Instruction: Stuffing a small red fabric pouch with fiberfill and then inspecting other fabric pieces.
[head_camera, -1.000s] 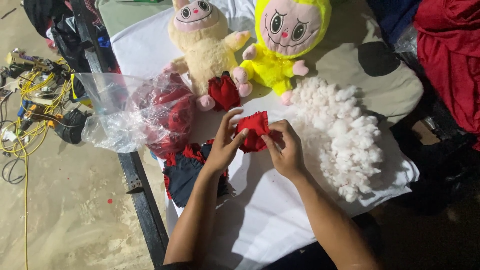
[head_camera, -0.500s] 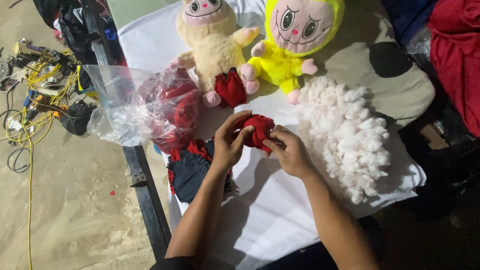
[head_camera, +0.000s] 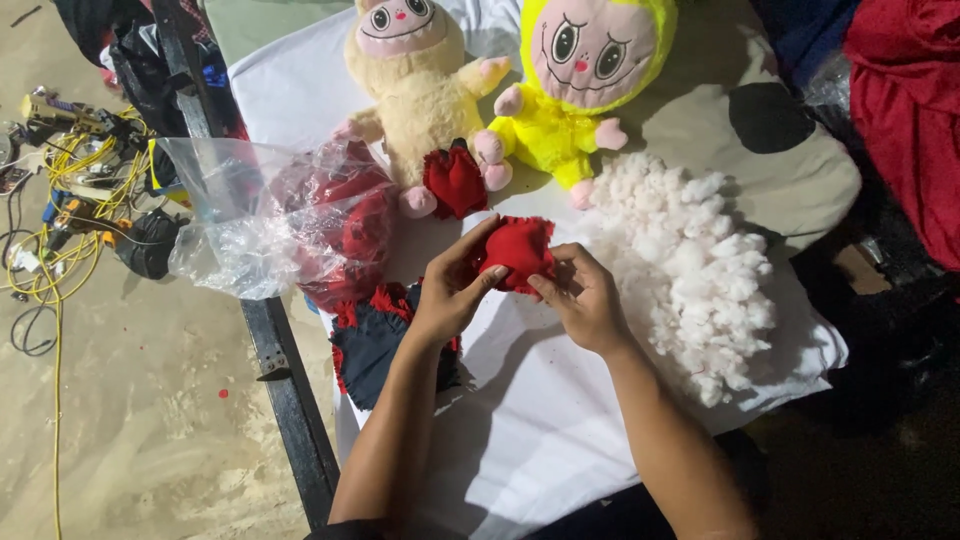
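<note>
Right then, both hands were busy with one small red cloth piece (head_camera: 518, 250) — it sat between them, just above the white sheet (head_camera: 520, 420) on the table. The left hand (head_camera: 452, 290) curled round its left side, with the thumb and fingers pressed onto the cloth. The right hand (head_camera: 585, 295) pinched its lower right edge with bent fingers. So both hands were closed on the red piece, not spread. Just above the grip lay another red piece (head_camera: 455, 180), resting against the foot of a cream plush doll (head_camera: 415, 90). Next to that doll, up and to the right of the grip, sat a yellow plush doll (head_camera: 570, 90) with a big pink face. Right beside the right hand was a big fluffy heap of white stuffing (head_camera: 690, 270). To the left of the left hand sat a clear plastic bag (head_camera: 270, 220) with more red cloth inside. Under the left wrist lay a dark blue cloth with red trim (head_camera: 375, 345). Far off to the left, on the floor, was a tangle of yellow wires (head_camera: 60, 200).
</note>
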